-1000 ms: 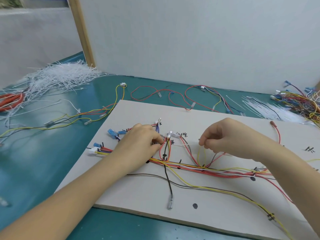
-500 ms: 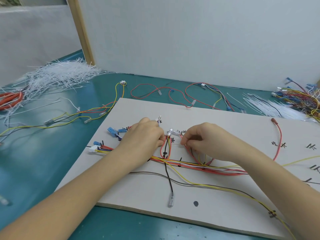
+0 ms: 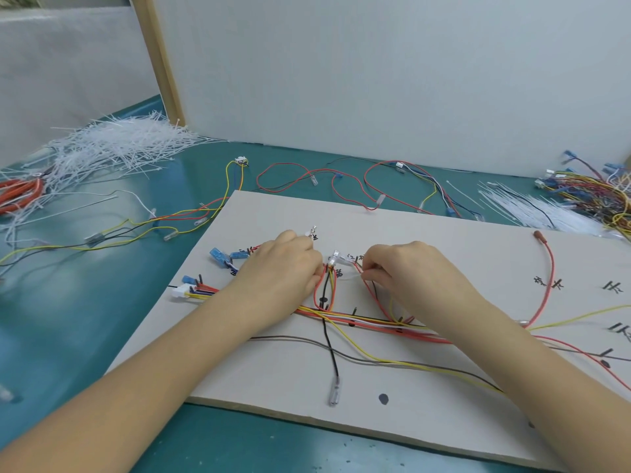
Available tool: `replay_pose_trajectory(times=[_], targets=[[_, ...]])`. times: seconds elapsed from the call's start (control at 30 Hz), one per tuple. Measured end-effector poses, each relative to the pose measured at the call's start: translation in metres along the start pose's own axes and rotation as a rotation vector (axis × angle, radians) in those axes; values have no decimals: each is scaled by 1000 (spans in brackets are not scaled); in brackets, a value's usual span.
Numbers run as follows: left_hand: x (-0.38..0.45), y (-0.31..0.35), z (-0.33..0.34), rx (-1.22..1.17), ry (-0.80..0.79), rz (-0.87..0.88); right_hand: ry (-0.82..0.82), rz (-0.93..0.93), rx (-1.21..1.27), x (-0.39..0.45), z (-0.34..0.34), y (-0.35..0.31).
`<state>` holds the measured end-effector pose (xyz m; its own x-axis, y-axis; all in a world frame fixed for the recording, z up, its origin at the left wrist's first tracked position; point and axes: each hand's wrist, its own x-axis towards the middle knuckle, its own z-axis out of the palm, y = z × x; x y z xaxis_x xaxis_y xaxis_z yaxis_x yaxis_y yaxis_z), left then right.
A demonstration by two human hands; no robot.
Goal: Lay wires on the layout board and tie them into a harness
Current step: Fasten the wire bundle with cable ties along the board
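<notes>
On the teal bench (image 3: 85, 336), over the pale rectangular layout board (image 3: 273, 377), my left hand (image 3: 283, 278) pinches the red-and-yellow wire loop (image 3: 328, 285) while my right hand (image 3: 409, 271) pinches a thin white cable tie (image 3: 351, 276).

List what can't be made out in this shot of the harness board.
- Head view: the left hand hides its own fingertips and whatever its grip holds.
- The right hand covers what it pinches; perhaps a thin white tie.
- The layout board runs off the right edge, its far end unseen.
- Handwritten marks on the board are too blurred to read.
</notes>
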<state>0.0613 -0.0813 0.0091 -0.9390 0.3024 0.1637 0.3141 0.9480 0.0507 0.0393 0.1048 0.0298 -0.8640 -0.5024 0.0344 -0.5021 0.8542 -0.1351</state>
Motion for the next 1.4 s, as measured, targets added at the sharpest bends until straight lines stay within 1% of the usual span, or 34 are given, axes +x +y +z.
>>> replay_pose_trajectory(times=[0.13, 0.2, 0.33, 0.4, 0.53, 0.67, 0.73, 0.8, 0.87, 0.97, 1.13, 1.27, 1.33, 1.4], targets=[[-1, -2, -1, -63, -15, -2, 5, -42, 20, -1, 2, -1], [-1, 0, -2, -60, -15, -10, 14, -64, 104, -2, 3, -2], [-1, 4, -1, 52, 5, 7, 47, -57, 278, -5, 3, 1], [-1, 5, 0, 109, 3, 17, 61, -48, 313, -6, 3, 3], [-4, 2, 2, 131, -25, 14, 85, -88, 260, -7, 4, 2], [-7, 2, 0, 96, 49, 58, 73, -223, 172, -9, 10, -3], [-8, 2, -3, 90, 72, 100, 55, -244, 149, -8, 12, -2], [-9, 2, -6, 35, 91, 122, 43, -254, 143, -7, 12, 0], [-11, 0, -7, -7, 63, 116, 37, -274, 146, -7, 13, 0], [-13, -3, -9, -107, 90, 123, 15, -293, 163, -7, 15, 1], [-15, -8, -13, -433, 77, 66, 23, -315, 237, -9, 14, -1], [-16, -6, -14, -612, 68, 29, 34, -328, 287, -7, 16, -3], [-16, -3, -13, -676, 35, 45, 39, -307, 353, -7, 17, -4], [-14, -3, -12, -733, 13, 24, 40, -238, 472, -8, 16, -4]])
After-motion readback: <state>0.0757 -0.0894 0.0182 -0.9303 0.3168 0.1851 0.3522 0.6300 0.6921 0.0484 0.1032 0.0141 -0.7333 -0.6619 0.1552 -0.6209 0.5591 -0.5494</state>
